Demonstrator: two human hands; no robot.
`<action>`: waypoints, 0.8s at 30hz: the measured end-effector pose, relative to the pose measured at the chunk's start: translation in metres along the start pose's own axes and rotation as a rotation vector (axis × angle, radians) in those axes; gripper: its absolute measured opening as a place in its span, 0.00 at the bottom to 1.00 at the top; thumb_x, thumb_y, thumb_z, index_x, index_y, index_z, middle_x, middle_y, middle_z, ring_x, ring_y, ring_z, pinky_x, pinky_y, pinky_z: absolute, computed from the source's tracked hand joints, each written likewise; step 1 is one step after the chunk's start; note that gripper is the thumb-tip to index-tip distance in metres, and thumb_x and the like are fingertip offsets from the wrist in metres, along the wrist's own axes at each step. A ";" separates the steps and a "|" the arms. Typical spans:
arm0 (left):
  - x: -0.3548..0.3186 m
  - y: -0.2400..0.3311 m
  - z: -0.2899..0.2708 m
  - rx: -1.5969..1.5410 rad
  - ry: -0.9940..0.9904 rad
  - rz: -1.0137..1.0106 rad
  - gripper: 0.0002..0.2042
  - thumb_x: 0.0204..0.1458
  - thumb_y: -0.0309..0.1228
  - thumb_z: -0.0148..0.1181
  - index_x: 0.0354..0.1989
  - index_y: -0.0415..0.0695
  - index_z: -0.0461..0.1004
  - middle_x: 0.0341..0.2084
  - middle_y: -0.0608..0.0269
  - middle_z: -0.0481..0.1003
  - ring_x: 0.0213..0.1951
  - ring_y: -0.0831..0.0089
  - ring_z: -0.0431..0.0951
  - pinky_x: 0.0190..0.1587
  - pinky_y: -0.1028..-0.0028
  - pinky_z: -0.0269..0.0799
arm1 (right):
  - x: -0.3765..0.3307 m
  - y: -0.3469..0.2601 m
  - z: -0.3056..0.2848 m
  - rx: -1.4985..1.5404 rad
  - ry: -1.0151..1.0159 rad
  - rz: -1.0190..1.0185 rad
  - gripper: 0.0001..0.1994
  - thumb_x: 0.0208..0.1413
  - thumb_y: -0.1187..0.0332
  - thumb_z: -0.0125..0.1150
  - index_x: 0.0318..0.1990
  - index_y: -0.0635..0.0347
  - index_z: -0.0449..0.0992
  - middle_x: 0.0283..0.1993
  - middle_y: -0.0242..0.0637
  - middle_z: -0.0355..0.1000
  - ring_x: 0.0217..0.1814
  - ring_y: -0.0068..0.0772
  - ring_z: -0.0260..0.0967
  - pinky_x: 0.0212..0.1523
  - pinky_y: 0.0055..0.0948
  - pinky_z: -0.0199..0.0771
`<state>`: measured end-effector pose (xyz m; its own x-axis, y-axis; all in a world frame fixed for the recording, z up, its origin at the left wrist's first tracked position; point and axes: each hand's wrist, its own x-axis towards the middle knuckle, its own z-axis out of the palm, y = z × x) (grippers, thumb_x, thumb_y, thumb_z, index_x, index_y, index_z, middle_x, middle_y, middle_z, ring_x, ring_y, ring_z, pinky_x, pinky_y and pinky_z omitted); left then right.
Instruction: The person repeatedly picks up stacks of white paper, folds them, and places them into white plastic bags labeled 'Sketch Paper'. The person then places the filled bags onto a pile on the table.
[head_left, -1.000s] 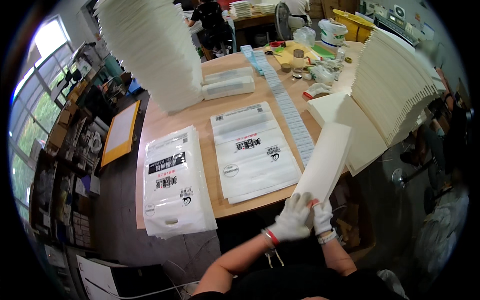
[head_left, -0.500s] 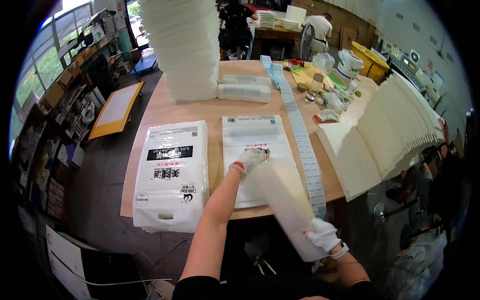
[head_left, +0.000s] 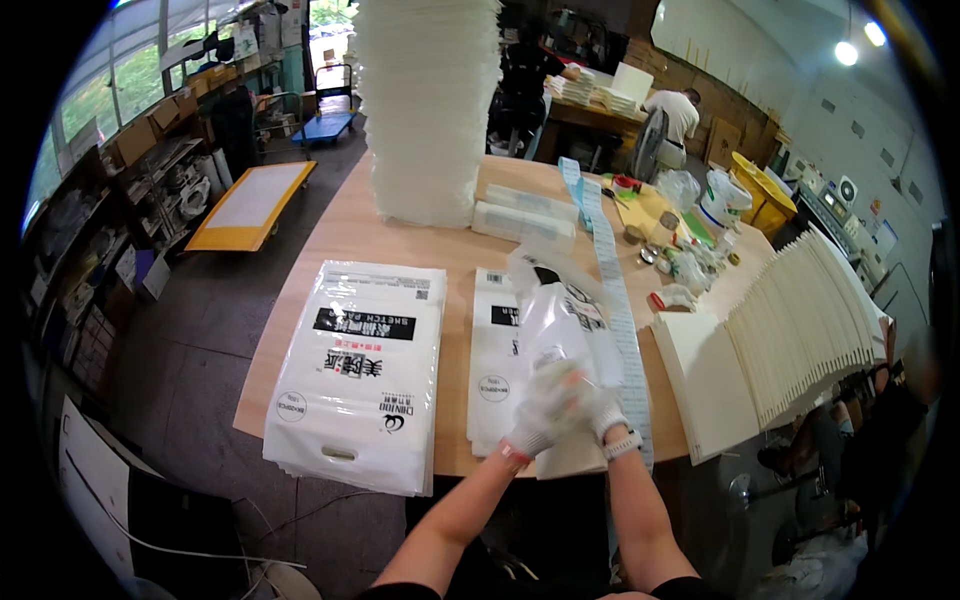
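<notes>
Both my hands wear white gloves and meet at the near end of a printed, see-through white plastic bag (head_left: 560, 315). The bag is raised and bent, its far end lifted off the table. My left hand (head_left: 548, 408), smeared by motion, closes on the bag's near part. Close against it is my right hand (head_left: 606, 412), its fingers hidden behind the left hand and the bag. Below the hands a cream paper edge (head_left: 575, 460) shows at the table's front. Under and left of the raised bag lie more flat printed bags (head_left: 490, 410).
A pile of filled printed bags (head_left: 350, 400) lies at the left. Behind stand a tall white stack (head_left: 425, 120) and wrapped bundles (head_left: 525, 225). A label strip (head_left: 625, 340) runs along the right, beside fanned paper (head_left: 800, 310). Two people work farther back.
The bag has come up off the pile, bending upward. My right hand has moved up and left from the lower right to meet my left hand. The view has shifted.
</notes>
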<state>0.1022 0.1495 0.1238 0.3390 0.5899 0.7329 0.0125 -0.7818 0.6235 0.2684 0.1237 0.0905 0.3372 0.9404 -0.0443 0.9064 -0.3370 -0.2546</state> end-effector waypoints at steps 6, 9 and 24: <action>-0.100 -0.033 0.008 0.093 -0.120 -0.271 0.35 0.38 0.21 0.50 0.60 0.34 0.49 0.61 0.42 0.45 0.59 0.49 0.57 0.57 0.64 0.58 | -0.031 0.023 -0.019 -0.011 0.170 -0.016 0.20 0.48 0.55 0.49 0.44 0.59 0.71 0.44 0.49 0.69 0.47 0.51 0.66 0.47 0.44 0.64; -0.076 -0.017 0.021 0.121 -0.127 -0.241 0.35 0.40 0.21 0.53 0.60 0.33 0.48 0.58 0.40 0.52 0.54 0.48 0.63 0.51 0.64 0.65 | -0.050 0.038 -0.040 -0.023 0.221 -0.022 0.20 0.48 0.55 0.49 0.44 0.60 0.71 0.44 0.50 0.69 0.47 0.52 0.65 0.47 0.45 0.63; -0.198 0.032 0.081 -0.633 0.064 -1.129 0.10 0.53 0.31 0.49 0.37 0.38 0.73 0.24 0.60 0.75 0.25 0.72 0.75 0.28 0.75 0.72 | -0.111 0.001 0.002 -0.184 -0.267 -0.097 0.19 0.48 0.59 0.50 0.43 0.63 0.71 0.47 0.51 0.67 0.50 0.53 0.62 0.48 0.47 0.62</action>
<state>0.1115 -0.0087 -0.0238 0.3871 0.8787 -0.2793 -0.1899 0.3724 0.9085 0.2312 0.0190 0.0936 0.1911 0.9391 -0.2857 0.9699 -0.2254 -0.0921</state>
